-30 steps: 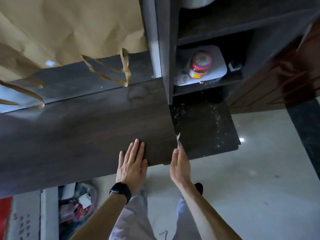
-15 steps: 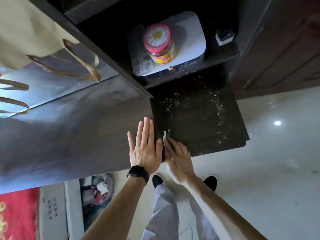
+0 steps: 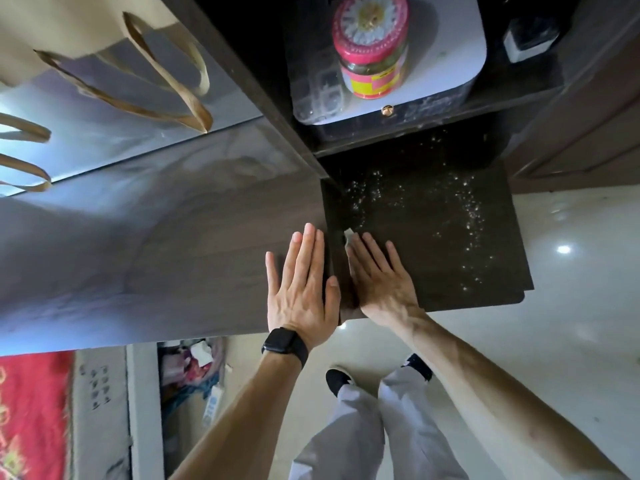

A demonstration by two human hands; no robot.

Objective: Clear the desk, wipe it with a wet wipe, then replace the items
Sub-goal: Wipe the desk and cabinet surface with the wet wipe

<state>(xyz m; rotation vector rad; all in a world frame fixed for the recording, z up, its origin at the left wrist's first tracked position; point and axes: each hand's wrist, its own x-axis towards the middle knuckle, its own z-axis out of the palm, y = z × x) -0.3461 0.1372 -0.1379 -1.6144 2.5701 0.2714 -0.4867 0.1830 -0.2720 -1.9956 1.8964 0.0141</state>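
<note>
from my remote seat i take the desk (image 3: 156, 254) as my marker. my left hand (image 3: 304, 292) lies flat on the desk top, right at its right-hand edge. its fingers are straight and pressed together, the thumb lies along the edge, and it holds nothing. a black watch (image 3: 284, 344) sits on that wrist, just off the desk's near edge.

my right hand (image 3: 381, 278) is just past the desk's right edge, laid flat on a darker low board (image 3: 450, 271) that butts against the desk. its fingers (image 3: 372, 251) are straight and a little spread, pressing down rather than gripping. the wet wipe (image 3: 349, 233) is under that hand. only a small white corner shows beyond the fingertips, close to the desk's edge, and the rest is hidden by the palm.

pale specks (image 3: 471, 216) are scattered over the board, on the side away from the desk.

beyond the desk's far right corner a cubby holds a jar (image 3: 372, 46) with a pink lid, standing upright on a white box (image 3: 446, 46). paper bags (image 3: 69, 26) with looped handles rest at the desk's far left. below the desk's near edge i see a red rug (image 3: 31, 410) and my dark shoes (image 3: 337, 379) on the pale floor.
</note>
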